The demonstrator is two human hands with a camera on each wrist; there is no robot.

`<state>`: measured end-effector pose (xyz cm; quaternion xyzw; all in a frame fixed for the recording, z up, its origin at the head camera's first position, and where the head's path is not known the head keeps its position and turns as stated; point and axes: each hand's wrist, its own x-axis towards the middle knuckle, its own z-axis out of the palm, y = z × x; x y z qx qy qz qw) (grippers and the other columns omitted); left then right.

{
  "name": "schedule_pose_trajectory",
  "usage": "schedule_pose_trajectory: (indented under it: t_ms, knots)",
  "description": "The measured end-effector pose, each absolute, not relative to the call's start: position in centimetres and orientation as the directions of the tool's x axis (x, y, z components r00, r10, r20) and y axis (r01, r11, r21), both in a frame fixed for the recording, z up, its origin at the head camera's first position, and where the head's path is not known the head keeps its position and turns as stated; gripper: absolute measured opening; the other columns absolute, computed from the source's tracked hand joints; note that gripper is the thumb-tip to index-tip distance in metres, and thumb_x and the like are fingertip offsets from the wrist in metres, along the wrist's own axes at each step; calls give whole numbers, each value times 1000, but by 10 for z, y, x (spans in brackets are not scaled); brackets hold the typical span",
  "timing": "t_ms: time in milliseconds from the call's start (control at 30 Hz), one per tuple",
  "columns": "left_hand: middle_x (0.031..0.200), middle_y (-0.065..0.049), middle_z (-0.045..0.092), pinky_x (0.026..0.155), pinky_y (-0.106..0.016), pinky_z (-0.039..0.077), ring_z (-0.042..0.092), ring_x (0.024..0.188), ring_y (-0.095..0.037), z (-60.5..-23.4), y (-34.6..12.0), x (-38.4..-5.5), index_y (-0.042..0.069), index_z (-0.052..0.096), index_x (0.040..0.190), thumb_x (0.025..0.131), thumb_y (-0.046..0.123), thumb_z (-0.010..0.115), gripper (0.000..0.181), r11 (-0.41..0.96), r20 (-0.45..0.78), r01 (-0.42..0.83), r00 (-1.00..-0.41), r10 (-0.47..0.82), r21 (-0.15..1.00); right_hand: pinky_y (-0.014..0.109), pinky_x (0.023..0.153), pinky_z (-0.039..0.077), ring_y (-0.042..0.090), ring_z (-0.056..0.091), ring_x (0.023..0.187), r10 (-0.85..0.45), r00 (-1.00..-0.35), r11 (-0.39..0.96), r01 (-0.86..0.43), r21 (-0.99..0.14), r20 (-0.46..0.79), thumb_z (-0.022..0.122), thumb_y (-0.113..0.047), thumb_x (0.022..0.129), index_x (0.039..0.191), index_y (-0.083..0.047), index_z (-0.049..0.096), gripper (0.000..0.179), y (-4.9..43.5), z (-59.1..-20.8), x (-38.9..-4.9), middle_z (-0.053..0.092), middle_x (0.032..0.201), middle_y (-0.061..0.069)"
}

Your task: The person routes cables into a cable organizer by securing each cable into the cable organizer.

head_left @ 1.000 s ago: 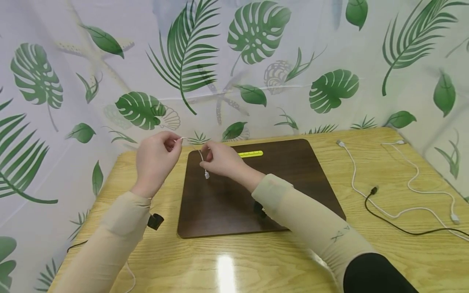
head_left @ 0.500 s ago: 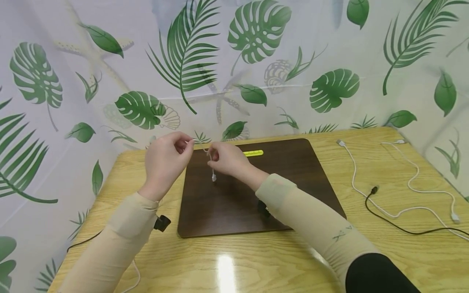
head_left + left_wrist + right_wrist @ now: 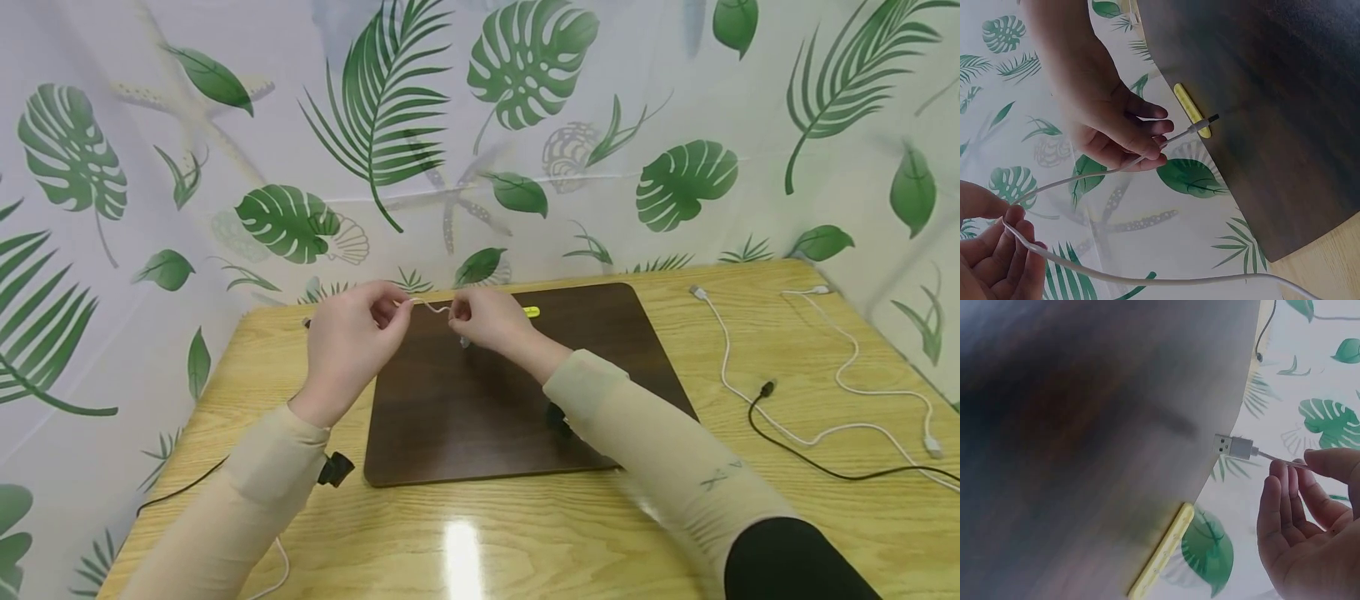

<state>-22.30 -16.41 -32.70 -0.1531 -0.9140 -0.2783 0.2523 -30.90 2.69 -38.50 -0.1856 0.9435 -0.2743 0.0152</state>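
A white USB cable (image 3: 429, 306) is stretched between both hands above the dark brown board (image 3: 480, 417). My left hand (image 3: 352, 346) pinches the cord between thumb and fingers, and in the left wrist view the cord bends sharply there and trails off to the lower right. Thumb and fingertips of my right hand (image 3: 495, 323) pinch the cord a little behind its USB plug (image 3: 1235, 447), which points out free over the board. A yellow strip (image 3: 1163, 553) with a row of small marks lies near the board's far edge, partly covered by the right hand in the head view.
On the right of the wooden table (image 3: 570, 533) lie white cables (image 3: 847, 358) and a black cable (image 3: 810, 462). Another black cable (image 3: 183, 490) runs at the left edge. A leaf-patterned cloth (image 3: 600, 125) hangs behind the table.
Both hands have moved right along the board's far side with the cable. The plug, hanging below the right hand before, now shows closer under its fingers.
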Motion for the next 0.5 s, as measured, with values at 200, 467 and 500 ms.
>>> schedule_pose_trajectory:
  t_ms: [200, 467, 500]
  knots:
    - [78, -6, 76, 63, -32, 50, 68, 67, -20, -329, -161, -219, 6, 80, 98, 95, 13, 75, 8, 781, 507, 444, -840, 192, 440, 39, 83, 57, 22, 67, 90, -345, -936, 791, -331, -515, 71, 69, -20, 101, 102, -10, 76, 12, 34, -387, -314, 76, 100, 7]
    - [79, -4, 75, 65, -31, 52, 68, 70, -18, -335, -157, -212, 7, 78, 99, 94, 9, 72, 8, 771, 463, 467, -849, 254, 434, 39, 82, 55, 23, 65, 89, -321, -942, 801, -322, -505, 92, 70, -19, 100, 102, -9, 75, 12, 44, -388, -321, 74, 99, 8]
    - [79, -3, 75, 65, -31, 52, 68, 70, -17, -337, -156, -212, 8, 78, 100, 94, 8, 72, 9, 771, 458, 467, -851, 259, 433, 39, 81, 55, 23, 65, 89, -317, -944, 801, -319, -507, 93, 69, -20, 100, 102, -9, 75, 12, 46, -388, -322, 74, 99, 8]
